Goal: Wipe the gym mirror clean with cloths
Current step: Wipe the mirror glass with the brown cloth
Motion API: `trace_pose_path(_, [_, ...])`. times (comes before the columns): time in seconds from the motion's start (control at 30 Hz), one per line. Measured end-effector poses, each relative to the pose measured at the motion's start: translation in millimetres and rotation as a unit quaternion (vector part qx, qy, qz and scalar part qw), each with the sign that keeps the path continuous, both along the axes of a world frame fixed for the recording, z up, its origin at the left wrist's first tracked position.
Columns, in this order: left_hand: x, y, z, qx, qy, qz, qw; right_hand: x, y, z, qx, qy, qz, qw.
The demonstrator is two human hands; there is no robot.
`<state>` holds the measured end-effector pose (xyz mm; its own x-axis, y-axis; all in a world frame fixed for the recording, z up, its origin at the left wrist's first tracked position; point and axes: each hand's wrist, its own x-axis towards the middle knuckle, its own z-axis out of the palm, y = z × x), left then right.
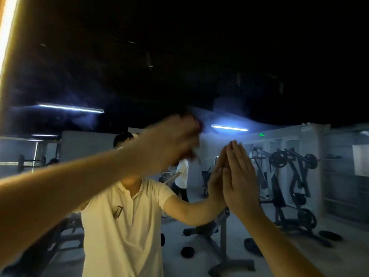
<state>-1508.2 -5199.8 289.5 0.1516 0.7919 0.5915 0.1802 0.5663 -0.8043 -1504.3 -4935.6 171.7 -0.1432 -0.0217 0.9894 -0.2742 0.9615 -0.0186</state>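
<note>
Currently right hand (237, 176) flat on mirror (259, 56), fingers straight; left hand (171, 140) blurred, fingers' state unclear.

white short-sleeved polo shirt (127, 236) with a dark chest emblem (117, 211).

No legible text was recorded. A green lit sign (261, 134), reflected in the mirror (179, 66), was too small to read; a dark emblem (117, 211) on the white shirt (123, 240) showed no readable letters.

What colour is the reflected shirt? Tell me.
The shirt is white, with a dark chest logo; head view.
</note>
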Motion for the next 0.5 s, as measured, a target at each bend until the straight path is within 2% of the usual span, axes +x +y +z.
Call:
trace_pose_path(0.1, [-1, -1, 58, 0.200, -0.066, -0.005, 0.978, 2, 8, -1, 0.018, -0.007, 0.023, 1.000])
trace_pose_path(0.17, [-3, 22, 47, 0.218, -0.094, -0.009, 0.971, 6, 14, 0, 0.018, -0.011, 0.042, 0.999])
trace_pose_path(0.23, [-4, 51, 0, 0.138, -0.069, -0.003, 0.988, 6, 17, -1, 0.001, -0.012, 0.056, 0.998])
trace_pose_path(0.37, [8, 61, -97, -0.077, -0.124, 0.036, 0.989, 5, 10, -5, -0.056, -0.006, 0.054, 0.997])
trace_pose_path(0.43, [10, 45, -103, -0.142, -0.127, 0.057, 0.980, 6, 3, -5, -0.064, -0.016, 0.034, 0.997])
trace_pose_path(0.5, [5, 27, -80, -0.149, -0.062, 0.038, 0.986, 5, -2, -5, -0.066, -0.016, 0.016, 0.998])
